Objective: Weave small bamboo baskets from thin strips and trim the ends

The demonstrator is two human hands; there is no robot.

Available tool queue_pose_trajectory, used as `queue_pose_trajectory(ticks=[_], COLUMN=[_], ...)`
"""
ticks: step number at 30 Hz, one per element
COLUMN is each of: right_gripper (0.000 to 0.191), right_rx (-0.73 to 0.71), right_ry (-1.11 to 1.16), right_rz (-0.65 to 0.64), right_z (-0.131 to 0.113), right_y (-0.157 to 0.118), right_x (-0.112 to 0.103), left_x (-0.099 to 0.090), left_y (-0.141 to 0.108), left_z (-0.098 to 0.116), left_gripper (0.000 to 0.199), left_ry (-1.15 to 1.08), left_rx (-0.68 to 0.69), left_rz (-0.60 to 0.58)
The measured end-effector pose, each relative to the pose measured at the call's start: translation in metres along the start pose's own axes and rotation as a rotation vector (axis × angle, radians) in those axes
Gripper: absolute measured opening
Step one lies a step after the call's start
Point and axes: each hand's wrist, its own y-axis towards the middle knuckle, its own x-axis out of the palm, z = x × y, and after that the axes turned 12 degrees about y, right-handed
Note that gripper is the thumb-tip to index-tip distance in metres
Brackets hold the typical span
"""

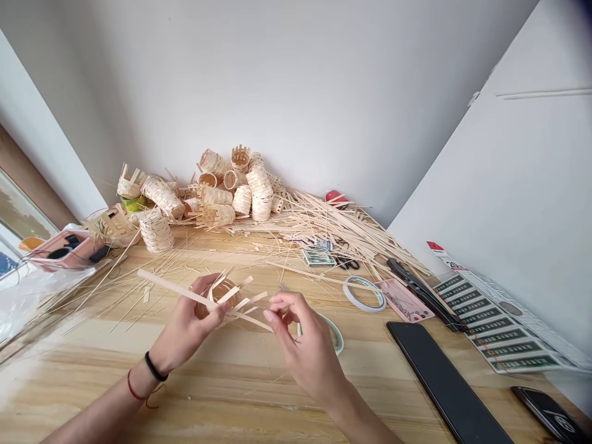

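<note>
In my left hand (189, 320) is a small, partly woven basket (224, 291) of pale wood strips, its loose stakes (250, 302) pointing toward the right. My left thumb presses a long flat strip (171, 287) across the basket's side. The strip slants down from upper left to near my right hand (300, 339). The right hand's thumb and fingers are bent together in a pinch beside the stake tips. Whatever lies between those fingertips is too small or hidden to make out. Partly behind the right hand is a roll of tape (339, 343).
A heap of woven baskets (217, 196) and loose strips (333, 222) lies along the wall. To the right are another tape roll (352, 302), a utility knife (425, 293), a blade pack (499, 327), a phone (444, 382) and a black key fob (550, 410). A pink container (60, 250) stands left.
</note>
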Motion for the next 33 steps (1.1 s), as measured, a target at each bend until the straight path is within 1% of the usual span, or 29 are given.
queue_pose_trajectory(ticks=[4,8,11,17,21,24,26,28,30,31,33], right_gripper=[0.018,0.021,0.017,0.004,0.006,0.009,0.011,0.014,0.019,0.02,0.02], right_rx=[0.005,0.037,0.061,0.149,0.233,0.273,0.238,0.147,0.041,0.004,-0.02], right_ry=[0.033,0.093,0.17,0.297,0.203,0.154,0.104,0.02,-0.056,-0.073,-0.058], right_rz=[0.1,0.141,0.179,0.294,0.283,0.288,0.304,0.318,0.255,0.185,0.024], right_z=[0.001,0.002,0.003,0.009,0.022,0.03,0.03,0.024,0.016,0.013,0.007], right_y=[0.0,0.0,-0.001,0.003,0.008,0.008,0.009,0.01,0.011,0.012,0.012], right_x=[-0.002,-0.002,-0.001,-0.007,-0.012,-0.012,-0.011,-0.012,-0.013,-0.013,-0.013], left_x=[-0.004,-0.004,-0.005,-0.01,-0.016,-0.017,-0.017,-0.016,-0.014,-0.013,-0.012], left_y=[0.002,0.002,0.002,0.004,0.008,0.01,0.009,0.008,0.007,0.006,0.006], left_z=[0.0,0.0,0.0,-0.001,0.001,0.004,0.004,0.004,0.003,0.003,0.002], left_gripper=[0.063,0.063,0.063,0.063,0.057,0.051,0.051,0.054,0.057,0.058,0.058], left_ry=[0.017,-0.006,-0.014,-0.009,-0.039,-0.039,-0.033,-0.026,-0.019,-0.017,-0.012], left_rx=[-0.055,-0.059,-0.083,-0.133,-0.119,-0.113,-0.111,-0.107,-0.1,-0.095,-0.084], left_rz=[0.021,0.023,0.043,0.181,0.221,0.218,0.201,0.187,0.172,0.162,0.143])
